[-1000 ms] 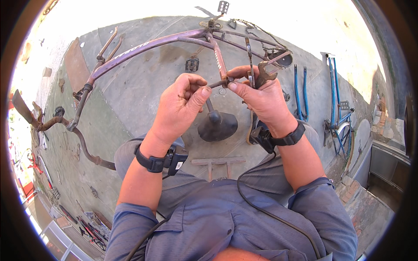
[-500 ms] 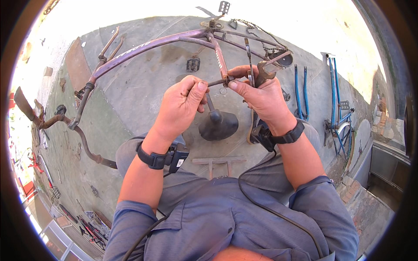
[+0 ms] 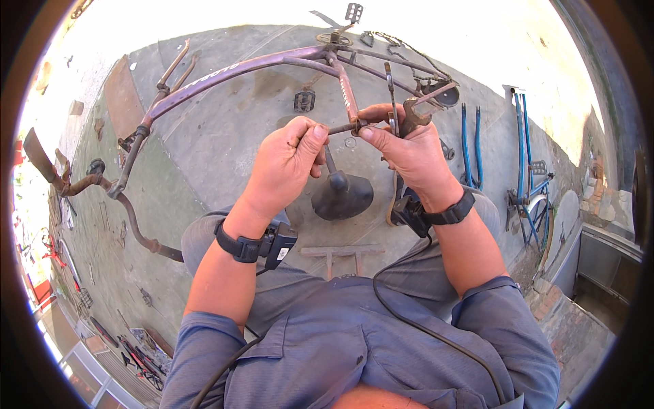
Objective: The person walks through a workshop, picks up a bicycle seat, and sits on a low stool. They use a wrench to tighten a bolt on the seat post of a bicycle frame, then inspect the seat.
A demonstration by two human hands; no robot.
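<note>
Both hands (image 3: 354, 153) (raised) pinching rod (image 3: 340, 128)

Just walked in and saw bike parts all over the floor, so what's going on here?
A person is working on a stripped purple bicycle frame lying on the concrete floor. The left hand pinches the end of a thin metal rod near the frame's seat tube, while the right hand grips a rusty wrench at the same spot. A black saddle lies below the hands, a rusty handlebar to the left, and blue frame parts to the right.
</note>
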